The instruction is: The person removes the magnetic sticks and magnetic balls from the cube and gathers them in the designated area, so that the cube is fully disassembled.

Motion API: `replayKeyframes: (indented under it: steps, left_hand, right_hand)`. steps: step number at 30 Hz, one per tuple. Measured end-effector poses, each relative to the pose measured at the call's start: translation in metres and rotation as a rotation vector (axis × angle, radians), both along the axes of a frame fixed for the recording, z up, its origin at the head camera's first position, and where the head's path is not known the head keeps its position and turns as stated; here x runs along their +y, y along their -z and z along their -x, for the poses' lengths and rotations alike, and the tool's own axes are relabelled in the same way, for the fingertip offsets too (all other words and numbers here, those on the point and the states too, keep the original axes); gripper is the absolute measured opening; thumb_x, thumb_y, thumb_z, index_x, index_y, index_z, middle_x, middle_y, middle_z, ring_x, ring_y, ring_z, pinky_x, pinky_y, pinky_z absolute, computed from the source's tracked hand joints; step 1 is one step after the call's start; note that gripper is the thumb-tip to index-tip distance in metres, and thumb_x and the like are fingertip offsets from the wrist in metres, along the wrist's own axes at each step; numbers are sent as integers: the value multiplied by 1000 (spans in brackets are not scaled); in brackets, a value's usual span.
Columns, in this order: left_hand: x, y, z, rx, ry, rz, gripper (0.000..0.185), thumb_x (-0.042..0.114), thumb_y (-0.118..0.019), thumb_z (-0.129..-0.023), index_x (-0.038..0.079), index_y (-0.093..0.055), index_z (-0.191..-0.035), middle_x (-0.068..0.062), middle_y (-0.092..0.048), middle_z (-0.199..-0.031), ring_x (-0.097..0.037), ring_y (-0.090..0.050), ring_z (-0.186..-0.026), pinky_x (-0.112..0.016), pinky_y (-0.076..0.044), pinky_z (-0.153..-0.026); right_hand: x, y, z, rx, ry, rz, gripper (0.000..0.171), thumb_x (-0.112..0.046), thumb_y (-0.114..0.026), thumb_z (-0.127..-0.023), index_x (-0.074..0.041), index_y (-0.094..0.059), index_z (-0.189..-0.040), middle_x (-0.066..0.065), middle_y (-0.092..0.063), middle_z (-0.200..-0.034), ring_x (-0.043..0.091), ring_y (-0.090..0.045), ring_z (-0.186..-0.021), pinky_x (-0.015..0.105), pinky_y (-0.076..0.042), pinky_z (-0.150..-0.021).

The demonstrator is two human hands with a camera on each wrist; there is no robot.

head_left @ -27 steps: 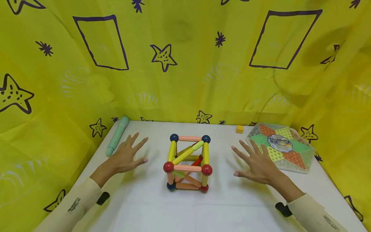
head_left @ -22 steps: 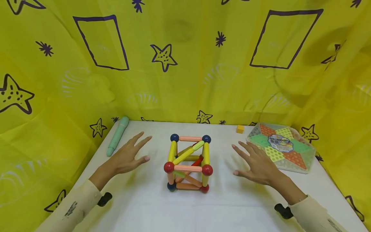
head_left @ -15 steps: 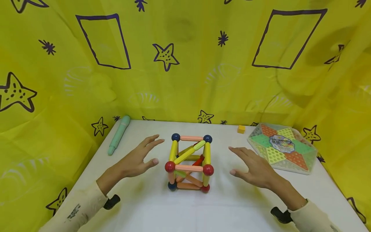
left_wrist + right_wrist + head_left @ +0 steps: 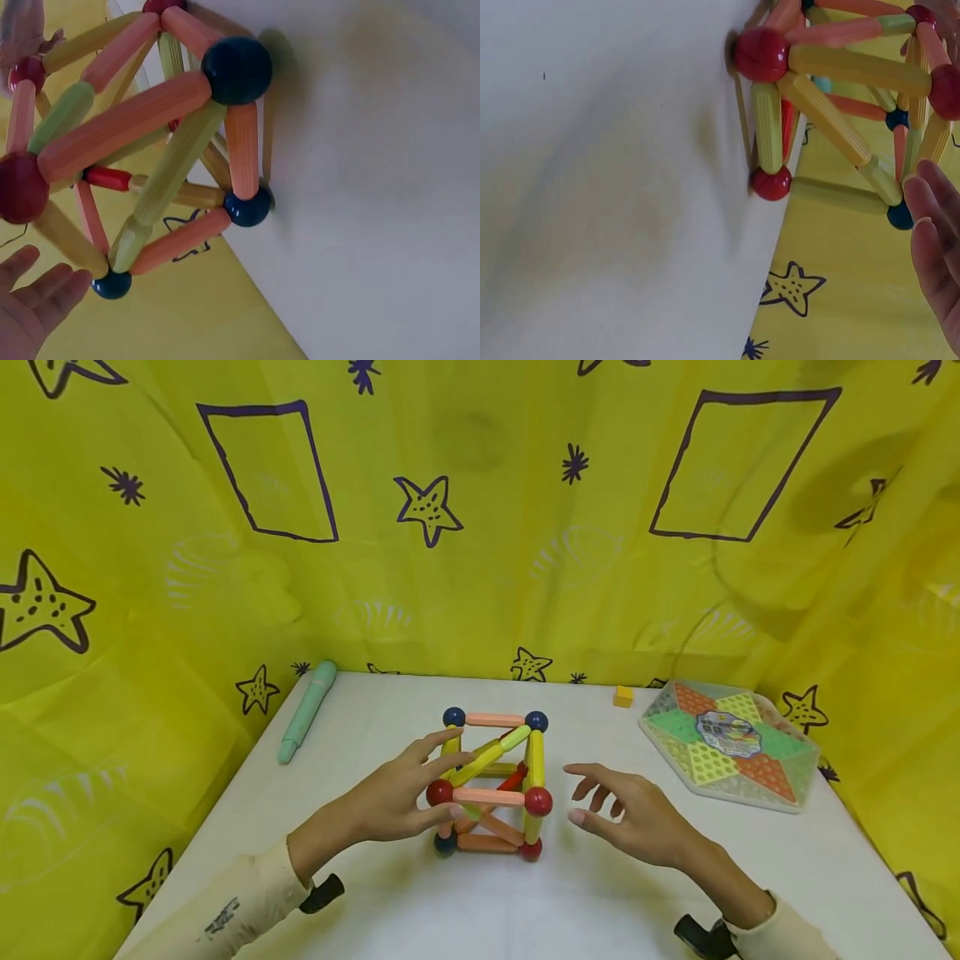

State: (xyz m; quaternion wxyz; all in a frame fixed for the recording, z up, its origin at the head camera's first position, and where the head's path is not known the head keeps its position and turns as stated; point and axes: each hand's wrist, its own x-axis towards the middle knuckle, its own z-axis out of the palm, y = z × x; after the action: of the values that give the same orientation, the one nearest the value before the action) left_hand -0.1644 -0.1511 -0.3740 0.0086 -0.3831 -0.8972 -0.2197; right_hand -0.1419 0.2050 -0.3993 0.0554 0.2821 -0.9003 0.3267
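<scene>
Yellow, orange and green rods joined by red and blue balls form the cube frame [image 4: 489, 785] standing mid-counter [image 4: 600, 893], and the left hand [image 4: 405, 797] has come in from the left so that its fingers and thumb now curl onto the frame's near left corner, a grip just forming. The right hand [image 4: 626, 814] has also moved closer than half a second ago, yet it hovers just right of the frame, fingers loosely spread, holding nothing.
</scene>
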Motion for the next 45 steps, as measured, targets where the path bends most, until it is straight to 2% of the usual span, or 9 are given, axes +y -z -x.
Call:
replayKeyframes:
  steps: [5, 10, 15, 21, 27, 31, 36, 45]
  left_hand:
    - [8, 7, -1, 7, 42, -11, 56, 43, -66, -96, 27, -50, -147, -4, -26, -165, -33, -34, -148, -56, -46, -105]
    - [16, 10, 1, -9, 77, -40, 51, 44, -65, -97, 32, -53, -144, -3, -29, -163, -30, -34, -147, -54, -48, -103]
    - [23, 15, 2, 12, 88, -47, 46, 40, -65, -97, 33, -56, -142, -5, -34, -160, -30, -39, -143, -50, -52, -99]
    - [28, 18, 3, 91, 71, -66, 37, 39, -68, -96, 26, -65, -130, -5, -44, -152, -27, -48, -135, -45, -55, -96]
    - [31, 20, 2, 126, 37, -56, 30, 40, -68, -96, 21, -71, -120, -7, -47, -149, -27, -50, -134, -43, -55, -96]
    - [32, 20, 2, 135, 28, -52, 29, 38, -71, -94, 21, -71, -118, -7, -47, -148, -27, -51, -132, -42, -56, -95]
    - [32, 20, 3, 123, 38, -61, 28, 36, -72, -93, 20, -71, -116, -8, -46, -147, -26, -51, -130, -42, -56, -94]
    - [32, 20, 3, 126, 38, -46, 27, 40, -69, -94, 22, -71, -114, -9, -45, -148, -29, -49, -134, -43, -54, -97]
  right_hand:
    - [-7, 7, -2, -6, -66, 63, 43, -29, -73, -93, -23, -60, -134, -13, -70, -95, -3, -60, -77, 22, -51, -63]
    - [-17, 12, -1, -9, -120, 124, 39, -23, -73, -94, -18, -62, -131, -13, -70, -92, -2, -59, -75, 22, -52, -60]
    - [-27, 14, 0, -11, -151, 157, 36, -22, -73, -94, -21, -64, -128, -12, -69, -88, -2, -58, -68, 23, -52, -57]
    - [-37, 15, 1, 35, -121, 150, 36, -25, -78, -89, -21, -67, -122, -12, -67, -83, -4, -55, -63, 22, -49, -51]
    - [-44, 14, 1, 86, -39, 99, 39, -29, -85, -81, -18, -69, -116, -13, -66, -79, -6, -51, -61, 18, -46, -52]
    - [-46, 13, 2, 100, -6, 79, 38, -29, -86, -80, -19, -69, -112, -13, -65, -77, -6, -50, -62, 18, -45, -53]
    - [-47, 12, 2, 81, -8, 86, 34, -24, -85, -81, -18, -69, -110, -13, -65, -78, -4, -51, -63, 18, -47, -53]
    - [-48, 12, 3, 24, -59, 97, 30, -20, -79, -87, -16, -65, -113, -9, -69, -87, -1, -55, -69, 20, -51, -57]
